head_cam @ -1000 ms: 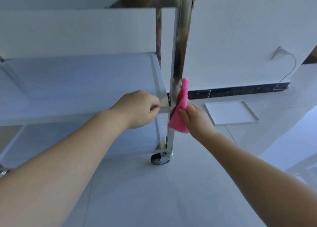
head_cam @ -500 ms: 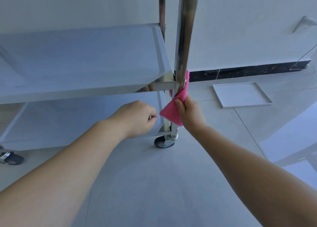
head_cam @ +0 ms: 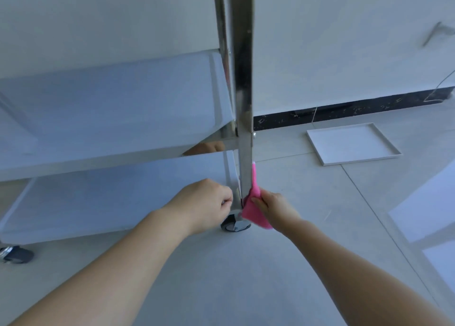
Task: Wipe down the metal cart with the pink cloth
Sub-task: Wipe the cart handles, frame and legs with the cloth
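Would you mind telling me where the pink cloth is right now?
The pink cloth is in the right hand, pressed against the cart's front leg just above the wheel.

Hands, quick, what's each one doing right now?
Left hand: closed in a fist beside the cart leg, holding nothing that shows.
Right hand: closed on the pink cloth, pressing it against the leg.
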`<state>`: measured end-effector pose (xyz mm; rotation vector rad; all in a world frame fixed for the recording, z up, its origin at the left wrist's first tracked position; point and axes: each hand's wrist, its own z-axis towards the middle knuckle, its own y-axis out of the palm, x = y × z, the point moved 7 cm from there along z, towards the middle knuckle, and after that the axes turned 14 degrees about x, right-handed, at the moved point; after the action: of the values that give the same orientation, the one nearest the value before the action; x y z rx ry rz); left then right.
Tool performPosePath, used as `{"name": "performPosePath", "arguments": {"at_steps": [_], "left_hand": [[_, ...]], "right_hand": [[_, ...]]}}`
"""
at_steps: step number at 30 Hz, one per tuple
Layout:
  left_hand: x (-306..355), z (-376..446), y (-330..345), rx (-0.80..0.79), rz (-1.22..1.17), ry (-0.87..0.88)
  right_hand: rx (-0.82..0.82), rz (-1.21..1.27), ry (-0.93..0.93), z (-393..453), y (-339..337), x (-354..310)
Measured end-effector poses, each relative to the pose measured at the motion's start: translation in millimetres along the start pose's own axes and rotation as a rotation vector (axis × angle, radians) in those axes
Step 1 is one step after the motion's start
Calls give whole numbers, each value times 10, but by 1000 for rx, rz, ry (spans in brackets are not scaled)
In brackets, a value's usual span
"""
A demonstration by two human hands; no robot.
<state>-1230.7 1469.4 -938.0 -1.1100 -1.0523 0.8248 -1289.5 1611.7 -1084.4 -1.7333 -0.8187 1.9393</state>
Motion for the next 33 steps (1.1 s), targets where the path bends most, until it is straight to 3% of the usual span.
{"name": "performPosePath", "arguments": {"at_steps": [5, 10, 18, 23, 27, 33], "left_hand": [[605, 250, -204, -43, -23, 40], [1207, 571, -864, -59, -26, -2], [2382, 1386, -2788, -86, 62, -14], [2664, 1886, -3962, 33, 19, -96], [2538, 2099, -4442, 54, -33, -208], [2095, 2388, -4616, 67, -81, -339]], "right_hand": [[21, -22, 115, 116, -918, 84], [84, 37, 132, 337, -2318, -319], [121, 79, 100, 686, -4576, -1605], [77, 73, 14, 1139, -5619, -2621], [28, 13, -94, 1697, -5944, -3374], [-104, -4, -164, 2550, -5536, -3920]]}}
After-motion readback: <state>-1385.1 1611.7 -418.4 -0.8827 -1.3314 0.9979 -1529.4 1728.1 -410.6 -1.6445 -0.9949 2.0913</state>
